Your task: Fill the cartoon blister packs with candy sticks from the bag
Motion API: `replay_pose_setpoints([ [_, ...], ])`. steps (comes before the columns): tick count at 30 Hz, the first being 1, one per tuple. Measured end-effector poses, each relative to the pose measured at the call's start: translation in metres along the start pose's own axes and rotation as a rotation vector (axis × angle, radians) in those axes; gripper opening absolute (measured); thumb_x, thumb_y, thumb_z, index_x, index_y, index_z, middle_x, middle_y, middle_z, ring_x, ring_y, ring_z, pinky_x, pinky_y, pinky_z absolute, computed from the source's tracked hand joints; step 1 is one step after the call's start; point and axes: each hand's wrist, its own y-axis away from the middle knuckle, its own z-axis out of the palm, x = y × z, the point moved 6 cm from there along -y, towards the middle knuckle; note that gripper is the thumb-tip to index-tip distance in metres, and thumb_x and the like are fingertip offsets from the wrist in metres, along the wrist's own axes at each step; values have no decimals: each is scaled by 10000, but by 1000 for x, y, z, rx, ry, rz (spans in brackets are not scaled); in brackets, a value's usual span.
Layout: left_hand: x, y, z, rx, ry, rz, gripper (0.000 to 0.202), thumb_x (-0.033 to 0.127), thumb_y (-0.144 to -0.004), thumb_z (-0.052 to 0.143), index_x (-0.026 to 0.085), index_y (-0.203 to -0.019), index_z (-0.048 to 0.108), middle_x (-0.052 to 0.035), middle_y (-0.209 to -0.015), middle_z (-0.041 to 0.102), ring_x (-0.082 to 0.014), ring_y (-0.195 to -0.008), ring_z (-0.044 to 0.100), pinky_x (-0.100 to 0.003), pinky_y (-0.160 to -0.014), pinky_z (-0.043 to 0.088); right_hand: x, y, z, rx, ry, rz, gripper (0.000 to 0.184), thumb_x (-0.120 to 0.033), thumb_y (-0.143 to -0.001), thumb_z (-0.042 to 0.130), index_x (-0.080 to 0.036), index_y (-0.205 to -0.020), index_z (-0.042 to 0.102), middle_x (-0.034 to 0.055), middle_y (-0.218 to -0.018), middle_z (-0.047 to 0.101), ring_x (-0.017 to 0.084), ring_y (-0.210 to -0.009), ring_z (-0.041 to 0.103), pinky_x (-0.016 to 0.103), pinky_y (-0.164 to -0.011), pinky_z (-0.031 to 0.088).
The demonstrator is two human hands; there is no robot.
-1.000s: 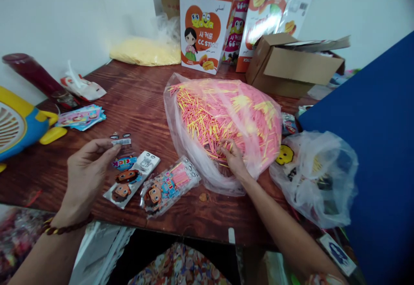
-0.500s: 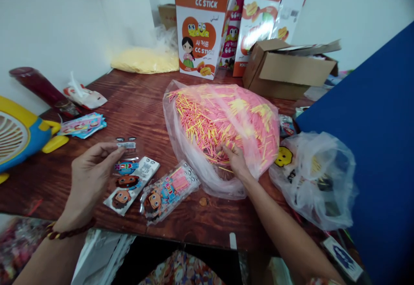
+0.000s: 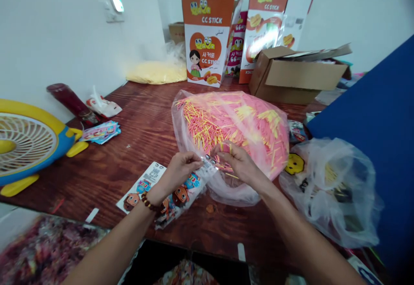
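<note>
Our left hand (image 3: pixel 183 168) has come across to the near-left rim of the clear plastic bag (image 3: pixel 234 195), pinching a printed "Stick" sachet (image 3: pixel 194 181); our right hand (image 3: pixel 237 160), above that bag's near side, grips pink-and-yellow sticks (image 3: pixel 227 148), so sachet and sticks now sit close together.
</note>
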Motion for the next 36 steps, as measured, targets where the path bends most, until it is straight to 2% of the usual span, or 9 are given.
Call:
replay_pose_setpoints([
  [4, 3, -2, -7, -23, -119, 64, 281, 355, -827, 597, 146, -642, 630, 34, -569, 516, -89, -547, 403, -207, -529, 313, -5, -4, 14, -52, 244, -62, 178, -343, -923, 545, -219, -801, 582, -9, -743, 593, 151, -703, 543, 284, -678, 428],
  [8, -1, -6, -41, 57, -339, 175, 219, 317, -850, 595, 168, -738, 711, -19, -711, 691, -145, -676, 583, -230, -641, 415, 0, -16, 21, -49, 221, -124, 146, -304, -900, 560, -238, -769, 561, -9, -733, 624, 168, -714, 579, 289, -676, 445],
  [13, -42, -7, -93, 87, -747, 104, 228, 281, -899, 574, 219, -993, 771, -78, -934, 786, -204, -809, 701, -282, -746, 468, 23, -20, 20, -31, 201, -18, 160, -337, -899, 552, -238, -773, 563, 17, -762, 691, 201, -723, 663, 322, -680, 475],
  [16, -57, -2, -115, 158, -909, 132, 265, 222, -910, 559, 236, -1096, 748, -82, -1037, 778, -217, -939, 699, -373, -975, 437, 36, -15, 24, -103, 252, 0, 141, -328, -876, 576, -234, -773, 584, 27, -726, 706, 213, -706, 676, 332, -686, 474],
  [19, -57, 4, -130, 243, -940, 178, 228, 191, -893, 578, 249, -995, 774, -69, -1095, 764, -256, -1135, 630, -474, -1104, 336, 44, -11, 24, -87, 243, 14, 141, -329, -866, 577, -234, -764, 590, 37, -747, 721, 221, -725, 682, 335, -689, 481],
  [22, -42, 9, -140, 337, -754, 178, 162, 234, -858, 627, 220, -906, 781, -80, -1035, 765, -251, -1044, 645, -422, -988, 447, 42, -13, 24, -28, 203, 29, 147, -350, -868, 583, -232, -792, 626, 41, -807, 735, 217, -760, 669, 331, -691, 482],
  [25, -24, 9, -129, 265, -405, 117, 182, 263, -851, 611, 180, -903, 765, -62, -888, 765, -181, -798, 662, -305, -769, 511, 26, -18, 29, 31, 151, 3, 182, -378, -887, 581, -227, -834, 667, 32, -827, 719, 195, -750, 622, 313, -683, 460],
  [29, -2, 9, -93, 154, -126, 52, 171, 307, -800, 667, 144, -818, 717, -40, -769, 723, -138, -668, 610, -240, -617, 464, -6, -25, 45, 43, 90, -122, 144, -368, -900, 592, -248, -871, 666, 14, -845, 672, 182, -771, 565, 300, -696, 428],
  [36, -3, 13, -47, 38, -110, 55, 208, 335, -831, 644, 153, -730, 652, 7, -648, 627, -106, -583, 531, -213, -544, 391, -13, -22, 60, -97, 316, -214, 140, -232, -887, 554, -230, -748, 537, -10, -725, 576, 154, -659, 495, 275, -633, 358],
])
